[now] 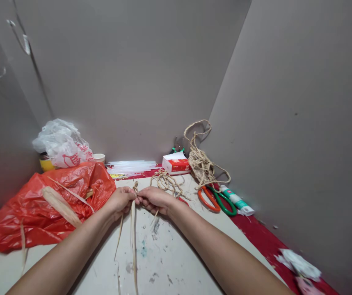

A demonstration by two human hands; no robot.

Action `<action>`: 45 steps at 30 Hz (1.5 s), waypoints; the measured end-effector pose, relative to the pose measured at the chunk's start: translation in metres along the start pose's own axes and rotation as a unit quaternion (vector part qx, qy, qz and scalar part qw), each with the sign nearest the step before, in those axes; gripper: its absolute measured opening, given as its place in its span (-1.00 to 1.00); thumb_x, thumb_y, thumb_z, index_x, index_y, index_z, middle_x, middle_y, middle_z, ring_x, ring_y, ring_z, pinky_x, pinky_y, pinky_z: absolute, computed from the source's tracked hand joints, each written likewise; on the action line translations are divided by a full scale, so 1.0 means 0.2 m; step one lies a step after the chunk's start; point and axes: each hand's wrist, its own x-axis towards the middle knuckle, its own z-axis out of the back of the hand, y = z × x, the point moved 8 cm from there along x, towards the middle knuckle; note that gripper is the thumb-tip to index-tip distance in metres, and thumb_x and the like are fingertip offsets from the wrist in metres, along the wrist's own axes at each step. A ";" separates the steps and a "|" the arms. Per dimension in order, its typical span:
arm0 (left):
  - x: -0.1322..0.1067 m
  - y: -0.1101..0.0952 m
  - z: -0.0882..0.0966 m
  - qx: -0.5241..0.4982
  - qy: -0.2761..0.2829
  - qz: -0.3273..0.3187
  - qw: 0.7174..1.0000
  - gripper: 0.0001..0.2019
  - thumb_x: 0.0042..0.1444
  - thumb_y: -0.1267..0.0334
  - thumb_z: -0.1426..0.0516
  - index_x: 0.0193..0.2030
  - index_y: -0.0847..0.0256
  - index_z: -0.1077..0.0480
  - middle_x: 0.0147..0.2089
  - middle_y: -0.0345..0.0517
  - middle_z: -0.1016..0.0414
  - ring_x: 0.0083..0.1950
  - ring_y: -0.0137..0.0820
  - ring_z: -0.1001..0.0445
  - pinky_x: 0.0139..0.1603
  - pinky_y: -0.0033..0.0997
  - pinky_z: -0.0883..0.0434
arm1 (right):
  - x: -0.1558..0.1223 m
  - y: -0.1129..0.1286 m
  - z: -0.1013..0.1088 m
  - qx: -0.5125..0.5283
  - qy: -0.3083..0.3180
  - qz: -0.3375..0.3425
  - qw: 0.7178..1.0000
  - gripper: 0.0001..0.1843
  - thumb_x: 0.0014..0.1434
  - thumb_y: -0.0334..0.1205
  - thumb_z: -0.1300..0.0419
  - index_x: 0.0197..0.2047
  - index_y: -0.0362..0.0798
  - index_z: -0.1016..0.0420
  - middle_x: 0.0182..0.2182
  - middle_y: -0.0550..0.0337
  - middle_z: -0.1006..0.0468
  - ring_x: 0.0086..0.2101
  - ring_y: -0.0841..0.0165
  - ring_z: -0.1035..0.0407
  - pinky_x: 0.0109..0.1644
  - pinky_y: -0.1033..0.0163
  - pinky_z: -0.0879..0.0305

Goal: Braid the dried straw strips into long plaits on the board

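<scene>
Over the pale board [170,262], my left hand [123,200] and my right hand [155,199] meet, fingertips pinched close together. Between them is a twisted straw cord [135,187], its knotted end poking up past the fingers. A long flat straw strip [133,246] hangs from the pinch down toward me. A thinner strand trails below my left hand, and a short frayed end shows under my right. Both hands are closed on the straw; the fingertips hide exactly how the strands cross. Just beyond my right hand lies a loose coil of thin straw rope [167,181].
To the left, a red plastic bag [19,213] carries dry straw strips. Behind it sit a white bag [60,139] and a paper cup [99,157]. Clear sticks [133,166], a red-and-white box [177,163], a rope bundle [203,166], orange-handled scissors [209,200] and a green-and-white tube [236,200] line the back and right.
</scene>
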 end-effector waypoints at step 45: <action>0.04 0.05 0.04 -0.013 -0.061 0.029 0.998 -0.90 -0.15 0.49 -0.01 -0.54 0.24 -0.20 -0.69 -0.25 -0.36 -0.78 -0.66 0.13 -0.72 -0.56 0.22 | 0.26 0.31 0.25 -0.375 -0.341 0.134 0.852 -0.90 -0.08 -0.40 -0.18 -0.51 -0.10 -0.53 -0.52 0.13 -0.53 -0.45 0.40 -0.35 -0.39 0.37 -0.10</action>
